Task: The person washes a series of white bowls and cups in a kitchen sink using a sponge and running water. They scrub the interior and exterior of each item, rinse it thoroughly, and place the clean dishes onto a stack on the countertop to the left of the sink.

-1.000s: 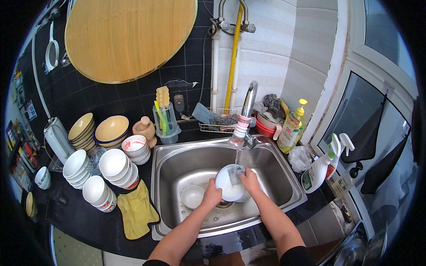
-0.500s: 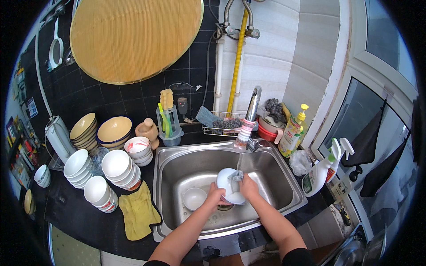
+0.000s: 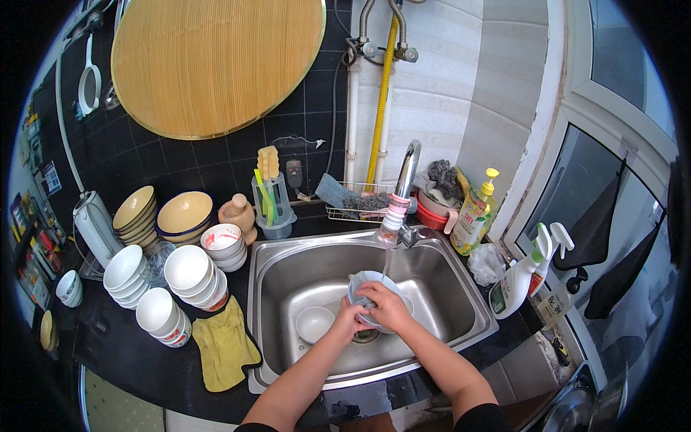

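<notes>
Over the steel sink (image 3: 281,284), my left hand (image 3: 348,321) grips a white bowl (image 3: 379,276) by its near left side. Fingers bent over the rim, my right hand (image 3: 386,305) presses a greyish cloth (image 3: 355,282) against the bowl's left side. Most of the cloth is hidden under the fingers. Water runs from the faucet (image 3: 411,169) close by the bowl's far edge. A second white bowl (image 3: 314,324) sits on the sink floor, left of my hands. Another pale rim shows just right of my right hand, mostly covered.
Left of the sink stand stacks of white bowls (image 3: 188,268), cream bowls (image 3: 186,212) and a yellow cloth (image 3: 223,344). Behind it are a wire rack (image 3: 360,214) with scouring pads and a utensil holder (image 3: 274,212). A soap bottle (image 3: 471,216) and spray bottles (image 3: 515,284) stand right.
My right hand has moved left across the bowl, taking the cloth from the far right side to the left rim. The bowl has turned and tilted; my left hand stays at its near side.
</notes>
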